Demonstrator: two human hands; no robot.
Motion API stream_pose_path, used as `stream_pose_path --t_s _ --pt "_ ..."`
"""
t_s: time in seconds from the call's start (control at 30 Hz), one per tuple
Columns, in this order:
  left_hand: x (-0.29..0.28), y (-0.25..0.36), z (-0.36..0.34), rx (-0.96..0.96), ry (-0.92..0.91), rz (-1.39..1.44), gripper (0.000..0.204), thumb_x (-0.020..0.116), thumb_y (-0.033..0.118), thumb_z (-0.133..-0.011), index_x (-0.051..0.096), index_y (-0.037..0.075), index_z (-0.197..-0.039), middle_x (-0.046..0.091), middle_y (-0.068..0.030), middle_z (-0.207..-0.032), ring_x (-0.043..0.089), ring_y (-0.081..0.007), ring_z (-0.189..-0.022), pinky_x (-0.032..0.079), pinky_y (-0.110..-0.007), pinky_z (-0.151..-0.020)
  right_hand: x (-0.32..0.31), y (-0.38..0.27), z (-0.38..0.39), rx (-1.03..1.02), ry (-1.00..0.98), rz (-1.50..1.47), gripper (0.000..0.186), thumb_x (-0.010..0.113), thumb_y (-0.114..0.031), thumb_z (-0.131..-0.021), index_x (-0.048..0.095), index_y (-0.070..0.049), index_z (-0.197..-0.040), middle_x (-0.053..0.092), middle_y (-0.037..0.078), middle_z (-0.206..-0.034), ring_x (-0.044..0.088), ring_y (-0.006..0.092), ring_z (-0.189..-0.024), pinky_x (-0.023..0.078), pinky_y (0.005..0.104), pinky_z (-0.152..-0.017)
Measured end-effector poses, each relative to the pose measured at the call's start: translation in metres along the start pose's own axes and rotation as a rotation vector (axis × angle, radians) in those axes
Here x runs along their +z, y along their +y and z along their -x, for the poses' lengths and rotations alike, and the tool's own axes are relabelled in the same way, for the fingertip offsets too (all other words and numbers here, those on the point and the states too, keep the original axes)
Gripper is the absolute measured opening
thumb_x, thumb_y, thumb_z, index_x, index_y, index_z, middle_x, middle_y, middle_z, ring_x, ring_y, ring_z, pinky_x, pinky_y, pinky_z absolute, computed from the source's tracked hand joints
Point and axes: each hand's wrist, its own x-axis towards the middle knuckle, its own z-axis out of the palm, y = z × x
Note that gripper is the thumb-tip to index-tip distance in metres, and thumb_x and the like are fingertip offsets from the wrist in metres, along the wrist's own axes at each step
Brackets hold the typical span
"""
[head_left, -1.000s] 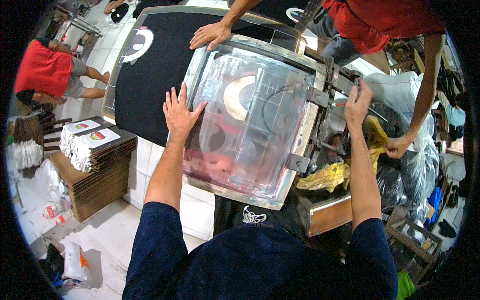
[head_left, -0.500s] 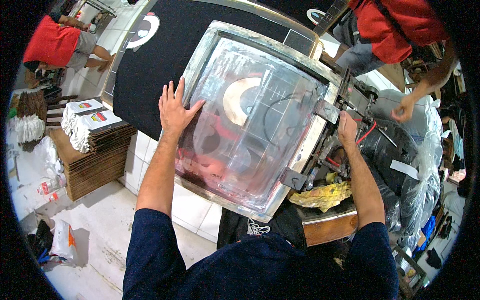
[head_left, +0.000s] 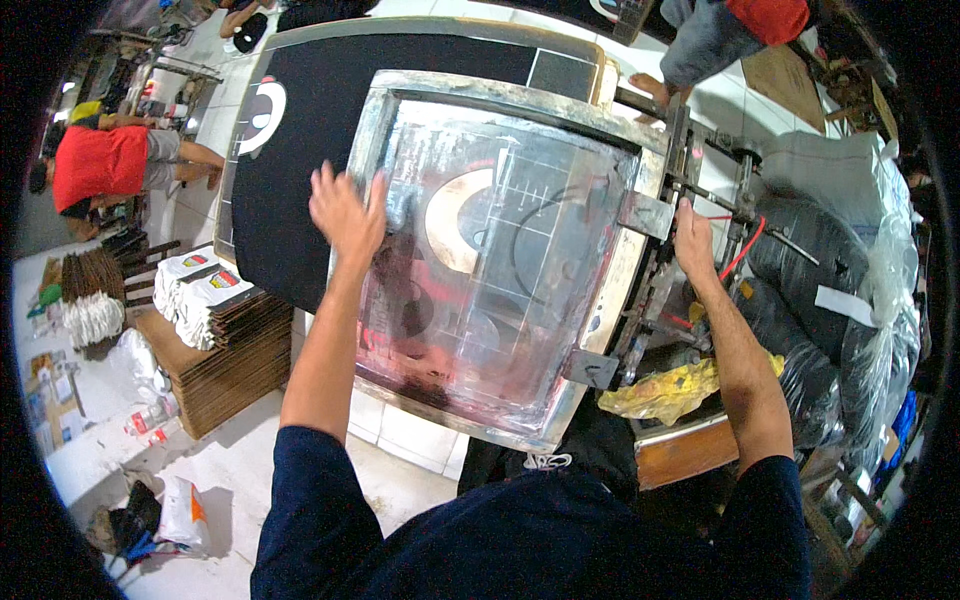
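A screen-printing frame [head_left: 500, 92] with a worn rim and a translucent, pink-smeared mesh lies at a slant in front of me, over a black cloth-covered board [head_left: 290, 185]. A pale crescent shape shows in the mesh. At the frame's left rim is my left hand [head_left: 347, 218], fingers spread and slightly blurred, thumb toward the rim; whether it touches is unclear. My right hand [head_left: 693, 243] is closed around part of the metal clamp assembly [head_left: 668, 255] on the frame's right side. Two metal plates, an upper plate [head_left: 646, 214] and a lower plate [head_left: 590, 368], grip that rim.
A yellow rag [head_left: 665, 388] lies below the clamp. Plastic-wrapped bundles [head_left: 850, 220] stand on the right. To the left are stacked brown boards [head_left: 225, 385] topped with white printed cloths [head_left: 190, 285]. One person in red [head_left: 100, 165] bends at far left; another person [head_left: 715, 45] is at upper right.
My view has shifted, so the frame sits lower and further left. The left hand's fingers have moved off the rim toward the black cloth. The upper-right person's reaching arm has left view.
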Motion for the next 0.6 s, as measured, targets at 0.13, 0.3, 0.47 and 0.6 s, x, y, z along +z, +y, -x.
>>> stream_pose_path --t_s 0.13,0.3,0.47,0.6 --pt "0.056 0.105 -0.107 0.146 0.082 0.185 0.063 0.053 0.056 -0.097 0.058 0.006 -0.136 0.044 -0.0234 -0.151 0.03 -0.041 -0.147 0.021 -0.059 -0.117 -0.009 -0.016 0.02 -0.119 0.059 -0.164 0.049 0.037 -0.036 -0.108 0.061 0.004 -0.093 0.063 0.024 -0.081 0.06 0.042 -0.072 0.046 0.0484 -0.068" --pt "0.1 0.185 -0.147 0.057 -0.139 -0.011 0.081 0.037 0.073 -0.094 0.053 0.012 -0.145 0.038 -0.023 -0.156 0.026 -0.0393 -0.149 0.013 -0.059 -0.121 -0.015 -0.017 0.019 -0.41 0.165 0.068 0.043 0.039 -0.029 -0.107 0.061 0.002 -0.088 0.062 0.021 -0.078 0.061 0.0389 -0.075 0.046 0.0454 -0.069" --pt "0.113 0.182 -0.146 0.102 -0.008 -0.002 0.083 0.035 0.074 -0.094 0.05 0.013 -0.147 0.035 -0.0224 -0.158 0.024 -0.0382 -0.15 0.014 -0.06 -0.12 0.0 -0.011 0.015 -0.12 0.125 -0.126 0.054 0.034 -0.03 -0.108 0.056 0.001 -0.071 0.05 0.014 -0.053 0.052 0.0269 -0.048 0.041 0.0419 -0.051" --pt "0.114 0.182 -0.149 0.115 -0.014 -0.007 0.079 0.037 0.073 -0.095 0.048 0.016 -0.149 0.034 -0.0222 -0.158 0.025 -0.0374 -0.15 0.015 -0.061 -0.12 0.002 -0.007 0.008 0.055 0.04 -0.243 0.056 0.038 -0.033 -0.106 0.052 0.005 -0.066 0.049 0.012 -0.052 0.05 0.0224 -0.047 0.04 0.0408 -0.05"
